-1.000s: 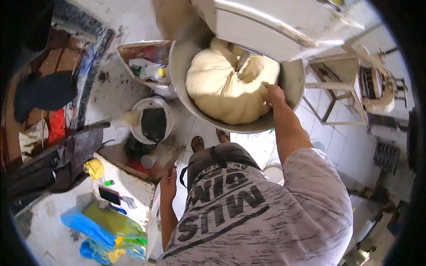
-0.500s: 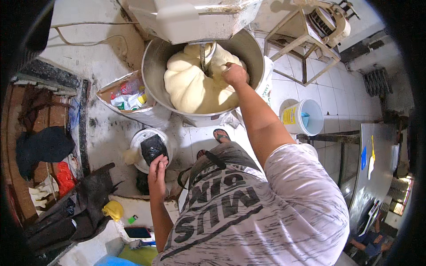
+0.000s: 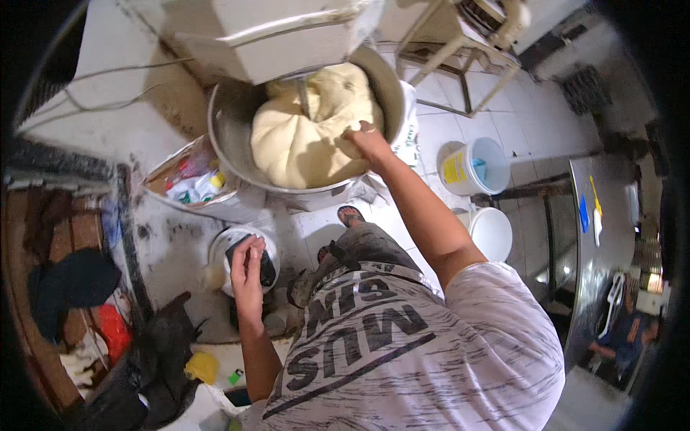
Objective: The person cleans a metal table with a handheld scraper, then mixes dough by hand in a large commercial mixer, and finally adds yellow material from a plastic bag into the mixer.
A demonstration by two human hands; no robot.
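Observation:
A large mass of pale dough lies in a big metal mixing bowl, folded around the mixer's upright metal bar. My right hand is at the dough's right side, fingers closed, with a bit of dough showing at the fingertips. The hand covers part of the dough there. My left hand hangs open and holds nothing, its fingers loosely stretched. Beneath it stands a white bucket with a black plastic bag on top, partly hidden by that hand.
The mixer's white housing overhangs the bowl. Left of the bowl stands an open sack of waste. White buckets stand to the right, near a metal table. Another person is at the far right.
The raised strand of dough at my right hand is down, and that hand sits lower against the mass. My left hand has lifted slightly off the black bag. The whole view has shifted.

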